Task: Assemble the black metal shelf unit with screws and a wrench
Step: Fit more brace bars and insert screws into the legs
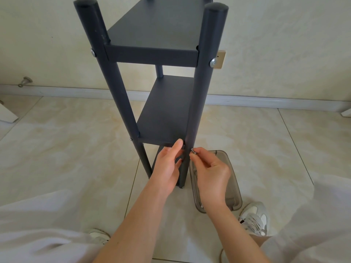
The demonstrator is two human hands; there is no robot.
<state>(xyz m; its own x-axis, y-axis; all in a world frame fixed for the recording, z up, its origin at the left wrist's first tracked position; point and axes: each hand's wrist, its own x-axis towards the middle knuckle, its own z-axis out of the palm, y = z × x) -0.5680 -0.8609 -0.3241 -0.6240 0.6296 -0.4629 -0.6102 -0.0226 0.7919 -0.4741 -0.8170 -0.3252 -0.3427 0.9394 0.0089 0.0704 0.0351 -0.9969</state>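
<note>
- Shelf unit (157, 25), black metal, stands upright on the tiled floor (66, 149) and fills the view from 12 o'clock down to centre.
- Upper shelf (152, 56) sits between the left front post (116, 92) and the right front post (199, 101).
- At that level a silver head shows on each post's outer side: upper-left screw head (93, 52) and upper-right screw head (213, 62).
- Lower shelf (167, 111) sits at centre. Lower-left screw head (130, 139) shows at its 9 o'clock end, on the left front post.
- Left hand (167, 168), at 6 o'clock of the lower shelf, holds that shelf's front lip just beside the right front post. Its fingers lie on the lip and the thumb is curled beneath.
- Right hand (210, 171), at 4 o'clock of the same joint, pinches a small silver screw (193, 150) between thumb and forefinger.
- The screw meets the post's outer side, level with the lower shelf. Whether it has entered a hole cannot be told.
- Tray (236, 188), grey translucent plastic, lies on the floor at 3 o'clock of the post's foot, partly under the right hand. Its contents are unclear.
- White shoes appear at 5 o'clock, the right shoe (254, 219), and at 7 o'clock, the left shoe (98, 236).
- Wall plate (221, 59) shows just beside the upper-right screw head, at its 3 o'clock.
- Doorstop (25, 81) is on the wall at 9 o'clock.
</note>
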